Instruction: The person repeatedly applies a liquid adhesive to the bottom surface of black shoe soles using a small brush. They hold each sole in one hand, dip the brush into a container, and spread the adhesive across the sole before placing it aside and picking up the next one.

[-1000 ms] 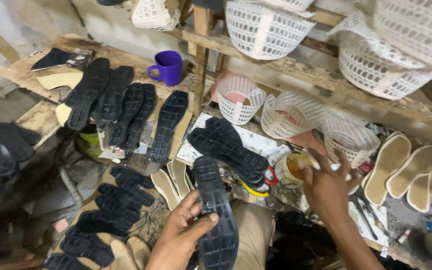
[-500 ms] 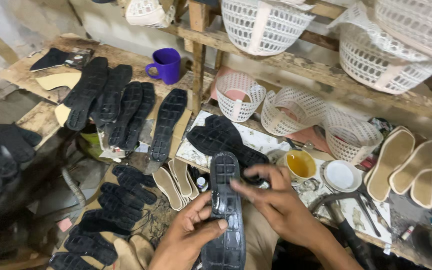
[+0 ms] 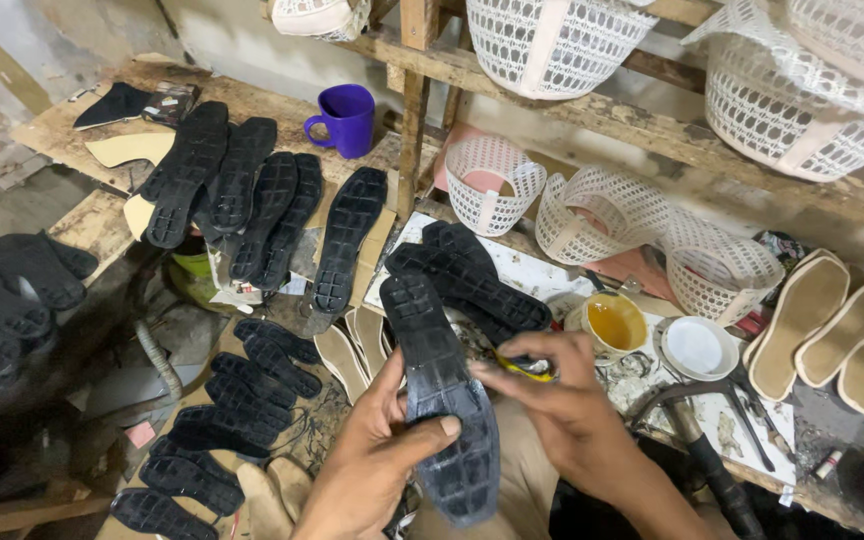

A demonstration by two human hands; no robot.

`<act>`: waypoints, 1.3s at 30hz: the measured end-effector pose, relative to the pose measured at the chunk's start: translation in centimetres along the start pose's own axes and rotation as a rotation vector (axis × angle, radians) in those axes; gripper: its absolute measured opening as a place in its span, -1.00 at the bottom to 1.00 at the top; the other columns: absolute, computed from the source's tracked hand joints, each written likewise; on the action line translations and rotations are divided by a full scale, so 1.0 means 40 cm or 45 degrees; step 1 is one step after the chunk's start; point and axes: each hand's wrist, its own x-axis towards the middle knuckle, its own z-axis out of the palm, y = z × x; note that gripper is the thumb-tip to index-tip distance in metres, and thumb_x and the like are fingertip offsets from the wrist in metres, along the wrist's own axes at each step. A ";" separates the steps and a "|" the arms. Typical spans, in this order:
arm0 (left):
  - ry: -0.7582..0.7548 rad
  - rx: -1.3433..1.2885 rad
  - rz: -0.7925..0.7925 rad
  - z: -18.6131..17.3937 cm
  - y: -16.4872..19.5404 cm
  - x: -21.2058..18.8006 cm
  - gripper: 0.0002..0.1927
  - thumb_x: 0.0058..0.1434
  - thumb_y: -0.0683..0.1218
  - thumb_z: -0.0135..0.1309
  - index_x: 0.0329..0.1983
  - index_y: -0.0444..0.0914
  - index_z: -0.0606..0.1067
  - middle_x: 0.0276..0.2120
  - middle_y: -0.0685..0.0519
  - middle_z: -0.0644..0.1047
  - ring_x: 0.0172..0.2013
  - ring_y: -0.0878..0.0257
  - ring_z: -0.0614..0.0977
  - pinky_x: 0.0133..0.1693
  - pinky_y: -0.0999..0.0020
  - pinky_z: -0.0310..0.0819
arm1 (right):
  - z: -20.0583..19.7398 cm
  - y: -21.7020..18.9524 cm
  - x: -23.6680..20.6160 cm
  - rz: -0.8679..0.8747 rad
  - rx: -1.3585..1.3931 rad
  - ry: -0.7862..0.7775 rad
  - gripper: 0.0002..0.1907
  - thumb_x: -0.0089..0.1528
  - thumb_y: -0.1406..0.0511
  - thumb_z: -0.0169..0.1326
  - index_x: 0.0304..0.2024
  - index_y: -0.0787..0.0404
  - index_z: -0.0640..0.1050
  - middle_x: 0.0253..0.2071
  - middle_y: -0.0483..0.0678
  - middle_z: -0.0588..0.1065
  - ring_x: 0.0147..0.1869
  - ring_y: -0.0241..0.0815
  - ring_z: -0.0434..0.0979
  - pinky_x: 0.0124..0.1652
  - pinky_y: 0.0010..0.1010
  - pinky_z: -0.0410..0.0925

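My left hand grips a black rubber shoe sole, tread side up, its thumb across the wide end. My right hand is beside the sole on the right, fingers closed on a small yellow-handled brush whose tip touches the sole's edge. Right behind this hand stands an open tin of yellow glue. A few more black soles lie piled just beyond the held sole.
Rows of black soles lean on the wooden bench by a purple mug. More soles lie on the floor at lower left. White mesh baskets, a white lid and tan insoles sit at right.
My right hand came back from the glue tin area to the sole and now holds the brush against it. The sole has tilted slightly in my left hand.
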 end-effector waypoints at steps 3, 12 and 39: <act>0.126 -0.081 0.058 0.002 0.007 0.006 -0.28 0.11 -0.37 0.11 0.38 -0.31 0.25 -0.16 -0.09 0.65 -0.20 0.24 0.69 -0.11 0.30 0.61 | 0.013 -0.008 -0.007 -0.204 -0.370 0.028 -0.34 0.04 0.55 0.12 0.09 -0.17 0.66 0.04 -0.21 0.49 0.05 -0.05 0.26 0.11 -0.28 0.20; 0.221 -0.072 0.066 0.019 0.019 -0.007 -0.34 0.08 -0.40 0.08 0.28 -0.19 0.33 -0.17 0.02 0.61 -0.27 0.31 0.66 -0.30 0.36 0.64 | 0.028 -0.009 -0.008 -0.240 -0.379 0.080 -0.35 0.01 0.52 0.19 0.11 -0.15 0.63 0.02 -0.19 0.50 0.04 -0.02 0.24 0.10 -0.20 0.17; 0.709 -0.075 0.269 0.052 0.011 0.023 -0.32 0.10 -0.34 0.11 0.18 0.04 0.15 -0.20 0.10 0.53 -0.31 0.35 0.61 -0.47 0.41 0.43 | 0.107 -0.079 -0.065 -0.295 -0.675 0.285 -0.45 0.13 0.33 0.14 0.19 -0.11 0.58 -0.06 -0.28 0.44 0.01 -0.15 0.22 0.09 -0.21 0.05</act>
